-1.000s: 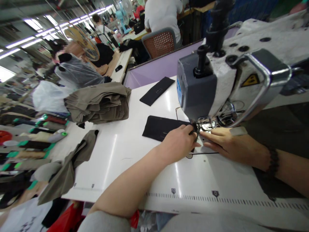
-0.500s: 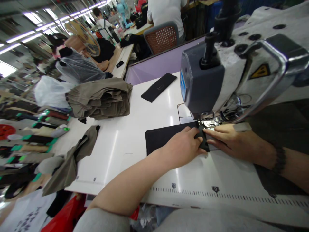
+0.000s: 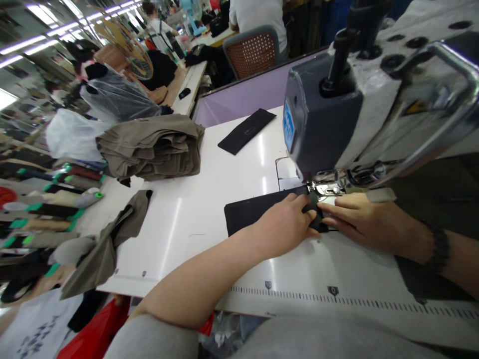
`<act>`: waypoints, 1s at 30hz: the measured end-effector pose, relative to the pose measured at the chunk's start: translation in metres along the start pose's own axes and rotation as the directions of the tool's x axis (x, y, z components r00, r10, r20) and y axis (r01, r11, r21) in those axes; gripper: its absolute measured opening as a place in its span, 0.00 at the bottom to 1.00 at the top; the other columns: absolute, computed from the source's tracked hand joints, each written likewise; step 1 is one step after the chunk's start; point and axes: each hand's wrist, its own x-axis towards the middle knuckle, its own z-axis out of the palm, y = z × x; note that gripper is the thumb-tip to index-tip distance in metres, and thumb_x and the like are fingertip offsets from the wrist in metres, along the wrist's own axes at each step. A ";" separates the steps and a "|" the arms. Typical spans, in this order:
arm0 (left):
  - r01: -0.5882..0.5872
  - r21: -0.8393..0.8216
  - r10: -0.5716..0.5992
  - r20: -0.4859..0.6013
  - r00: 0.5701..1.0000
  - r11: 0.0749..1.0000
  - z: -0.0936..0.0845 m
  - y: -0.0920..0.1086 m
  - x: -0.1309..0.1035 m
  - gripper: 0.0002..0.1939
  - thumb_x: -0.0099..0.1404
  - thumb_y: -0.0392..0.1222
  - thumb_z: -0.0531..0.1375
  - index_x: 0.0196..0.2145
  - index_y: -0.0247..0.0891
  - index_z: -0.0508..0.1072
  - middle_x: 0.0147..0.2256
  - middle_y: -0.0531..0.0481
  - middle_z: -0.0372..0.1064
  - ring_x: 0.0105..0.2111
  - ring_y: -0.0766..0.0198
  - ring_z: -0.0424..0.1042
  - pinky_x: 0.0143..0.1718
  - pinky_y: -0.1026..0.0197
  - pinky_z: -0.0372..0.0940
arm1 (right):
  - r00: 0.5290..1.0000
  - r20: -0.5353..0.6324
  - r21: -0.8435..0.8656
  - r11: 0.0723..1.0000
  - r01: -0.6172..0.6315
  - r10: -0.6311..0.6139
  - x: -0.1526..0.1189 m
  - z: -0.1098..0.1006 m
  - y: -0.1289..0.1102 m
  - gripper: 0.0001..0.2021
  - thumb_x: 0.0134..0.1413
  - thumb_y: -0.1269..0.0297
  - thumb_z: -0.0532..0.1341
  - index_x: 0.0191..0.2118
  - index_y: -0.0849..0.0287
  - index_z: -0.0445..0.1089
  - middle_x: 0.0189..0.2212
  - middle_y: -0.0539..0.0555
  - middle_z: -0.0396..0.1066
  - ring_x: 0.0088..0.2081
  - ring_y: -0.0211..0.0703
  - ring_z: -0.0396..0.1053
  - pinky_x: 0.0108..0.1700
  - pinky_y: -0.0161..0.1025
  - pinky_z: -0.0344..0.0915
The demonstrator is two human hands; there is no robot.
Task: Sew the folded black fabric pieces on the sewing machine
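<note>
A folded black fabric piece [image 3: 247, 211] lies on the sewing machine's white table, its right end by the presser foot [image 3: 328, 188]. My left hand [image 3: 286, 224] rests on that end, fingers bent and pressed onto the cloth. From the other side, my right hand [image 3: 374, 219] reaches in with its fingers stretched out nearly flat, the fingertips at the fabric's right edge just below the foot. A dark beaded bracelet [image 3: 437, 247] circles the right wrist. The sewing machine head [image 3: 322, 119] stands directly above and hides the needle area in part.
Another black fabric piece [image 3: 247, 131] lies farther back on the table. A stack of brown fabric [image 3: 157, 147] sits at the back left, with a loose brown piece [image 3: 112, 244] nearer. Thread spools [image 3: 56, 214] crowd the left side. A person [image 3: 258, 25] sits beyond a chair [image 3: 252, 52].
My view has shifted slightly, so the machine head appears farther right. Both hands stay at the presser foot; any movement of the fabric is too small to make out.
</note>
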 end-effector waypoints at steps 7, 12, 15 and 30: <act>-0.074 0.064 0.080 -0.094 0.992 0.995 0.010 0.008 -0.015 0.14 0.67 0.41 0.51 0.40 0.28 0.70 0.44 0.39 0.65 0.43 0.56 0.65 0.45 0.57 0.64 | 0.978 -0.018 0.022 0.978 0.206 -0.206 -0.001 -0.015 -0.017 0.15 0.61 0.64 0.49 0.29 0.61 0.69 0.20 0.50 0.63 0.24 0.36 0.60 0.28 0.36 0.54; -0.122 0.085 0.134 -0.145 0.980 0.989 0.017 0.016 -0.026 0.15 0.68 0.33 0.45 0.43 0.25 0.68 0.45 0.40 0.66 0.46 0.59 0.64 0.50 0.59 0.62 | 0.978 -0.004 0.046 0.977 0.207 -0.207 -0.004 -0.014 -0.021 0.14 0.61 0.64 0.49 0.31 0.62 0.69 0.21 0.50 0.63 0.25 0.37 0.60 0.29 0.37 0.54; -0.123 0.096 0.138 -0.167 0.976 0.988 0.018 0.015 -0.025 0.15 0.68 0.34 0.46 0.44 0.24 0.68 0.46 0.41 0.66 0.47 0.60 0.64 0.52 0.60 0.60 | 0.981 -0.001 0.034 0.980 0.195 -0.195 -0.003 -0.013 -0.020 0.14 0.61 0.64 0.49 0.34 0.62 0.70 0.21 0.49 0.63 0.24 0.37 0.60 0.28 0.37 0.54; -0.069 0.072 0.080 -0.170 0.982 0.995 0.015 -0.004 -0.012 0.12 0.66 0.33 0.50 0.44 0.26 0.68 0.47 0.42 0.65 0.49 0.60 0.63 0.51 0.61 0.62 | 0.996 0.043 -0.055 0.995 0.082 -0.080 0.000 -0.004 -0.008 0.16 0.61 0.59 0.48 0.38 0.62 0.71 0.22 0.51 0.65 0.24 0.37 0.61 0.28 0.36 0.54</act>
